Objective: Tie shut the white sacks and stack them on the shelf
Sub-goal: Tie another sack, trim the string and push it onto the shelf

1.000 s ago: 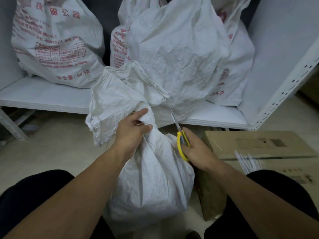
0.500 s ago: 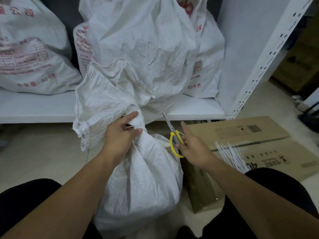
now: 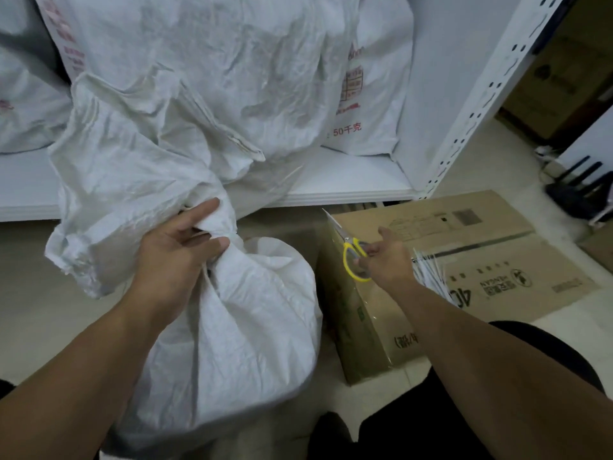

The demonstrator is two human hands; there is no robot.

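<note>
A full white sack (image 3: pixel 238 330) stands on the floor between my knees. My left hand (image 3: pixel 175 257) grips its gathered neck, and the loose top of the sack fans out up and to the left. My right hand (image 3: pixel 386 260) holds yellow-handled scissors (image 3: pixel 350 252) over the cardboard box, blades pointing up and left, well apart from the sack. Several white sacks (image 3: pixel 212 64) with red print stand on the low white shelf (image 3: pixel 348 182) behind.
A brown cardboard box (image 3: pixel 365 333) stands on the floor at my right, with flattened cardboard (image 3: pixel 497 260) and a bundle of white ties (image 3: pixel 429 273) on top. The shelf's perforated upright (image 3: pixel 477 97) rises at right. A dark object with prongs (image 3: pixel 583 190) lies far right.
My right hand has carried the scissors rightwards, away from the sack's neck to above the box. My left hand keeps its grip on the neck. The view has shifted right.
</note>
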